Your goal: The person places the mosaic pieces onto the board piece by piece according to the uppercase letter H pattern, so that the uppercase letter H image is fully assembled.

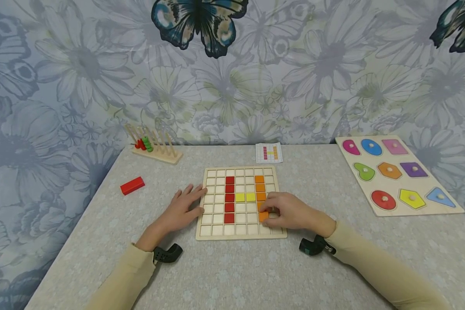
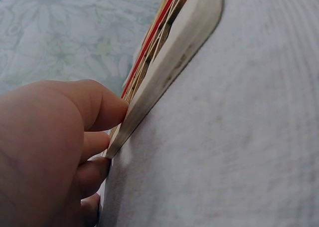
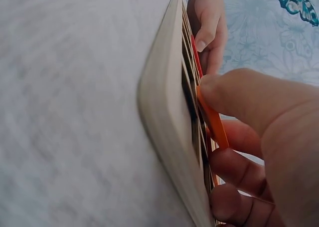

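A wooden grid board [image 1: 242, 232] lies flat on the table, its square cells framed by thin slats. A column of red tiles [image 1: 230, 198] and a column of orange tiles [image 1: 260, 187] stand in it, with two yellow tiles [image 1: 245, 197] between them. Over the lower end of the orange column, my right hand [image 1: 292, 210] pinches an orange tile [image 3: 214, 119] between thumb and fingers; it is tilted against the cells in the right wrist view. My left hand [image 1: 181, 211] touches the board's left edge with extended fingers and thumb.
Behind the board lies a pattern card [image 1: 269, 153] with a similar colour design. A red block [image 1: 132, 186] sits at the left, below a pegged wooden stand [image 1: 159, 156] with red and green beads. A knobbed shape puzzle [image 1: 383, 176] lies at the right. A patterned wall backs the table.
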`<action>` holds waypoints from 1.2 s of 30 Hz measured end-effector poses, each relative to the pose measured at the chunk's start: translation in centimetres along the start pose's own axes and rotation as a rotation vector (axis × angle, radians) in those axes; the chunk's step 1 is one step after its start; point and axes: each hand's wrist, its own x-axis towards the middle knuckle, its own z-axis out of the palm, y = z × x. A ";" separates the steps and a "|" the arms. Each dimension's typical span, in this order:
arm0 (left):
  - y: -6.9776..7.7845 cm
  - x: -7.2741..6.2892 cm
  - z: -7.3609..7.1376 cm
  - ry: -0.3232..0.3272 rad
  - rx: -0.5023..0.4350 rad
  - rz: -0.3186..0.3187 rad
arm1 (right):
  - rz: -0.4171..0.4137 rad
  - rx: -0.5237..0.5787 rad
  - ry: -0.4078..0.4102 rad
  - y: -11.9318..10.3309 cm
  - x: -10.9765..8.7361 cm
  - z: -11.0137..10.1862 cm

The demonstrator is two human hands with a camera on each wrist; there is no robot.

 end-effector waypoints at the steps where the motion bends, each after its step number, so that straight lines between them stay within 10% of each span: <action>1: 0.0 0.0 0.0 -0.001 -0.001 0.001 | 0.000 -0.001 0.000 0.0 0.0 0.0; 36: 0.4 -0.1 -0.1 0.005 0.008 0.006 | 0.047 0.028 -0.030 -0.2 0.1 -0.2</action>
